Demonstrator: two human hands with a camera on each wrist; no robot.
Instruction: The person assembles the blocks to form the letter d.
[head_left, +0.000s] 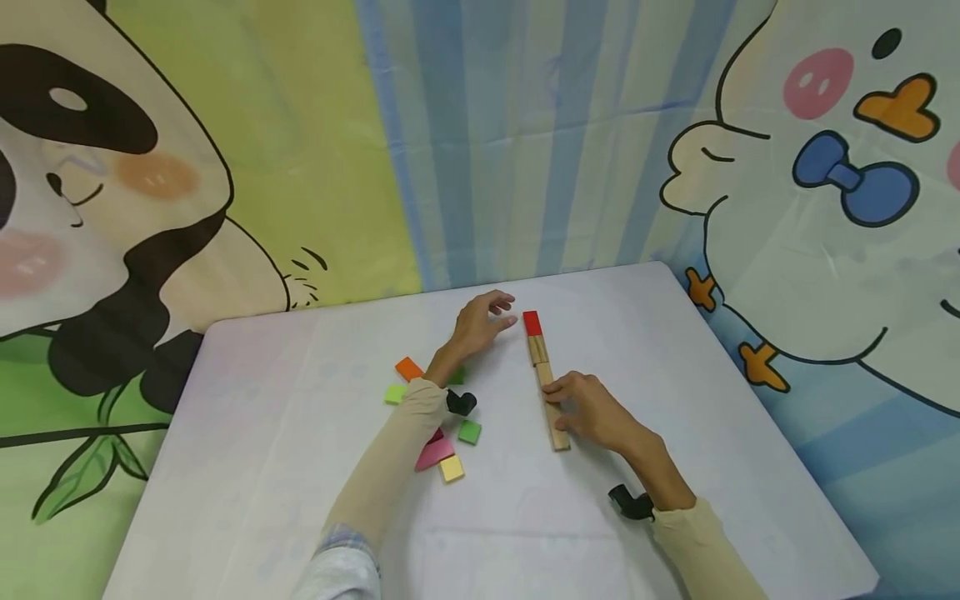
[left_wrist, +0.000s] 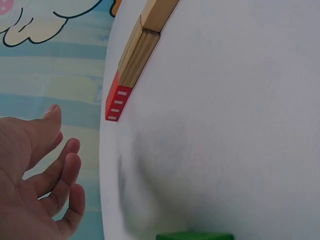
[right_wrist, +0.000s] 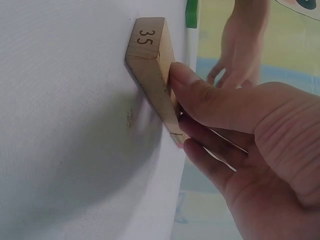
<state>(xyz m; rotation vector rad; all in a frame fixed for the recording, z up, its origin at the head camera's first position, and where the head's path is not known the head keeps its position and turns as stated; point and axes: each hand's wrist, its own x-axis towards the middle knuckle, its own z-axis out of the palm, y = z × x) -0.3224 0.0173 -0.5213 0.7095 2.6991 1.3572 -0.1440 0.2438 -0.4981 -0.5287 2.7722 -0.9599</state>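
A straight row of blocks lies on the white table. At its far end is a red block (head_left: 532, 323), with white marks on its end face in the left wrist view. Narrow wooden blocks (head_left: 537, 350) come after it, then a long wooden block (head_left: 559, 438) nearest the person. My right hand (head_left: 592, 408) holds this long block between thumb and fingers from the right side; "35" is printed on its near end (right_wrist: 145, 37). Just left of the red block, my left hand (head_left: 480, 322) hovers with loosely bent fingers and nothing in them.
Loose coloured blocks lie around the left forearm: an orange block (head_left: 408, 368), a lime block (head_left: 394, 394), a green block (head_left: 469, 432), a pink block (head_left: 433, 454) and a yellow block (head_left: 452, 469). The forearm partly hides others. A printed curtain (head_left: 510, 167) hangs behind the table's far edge.
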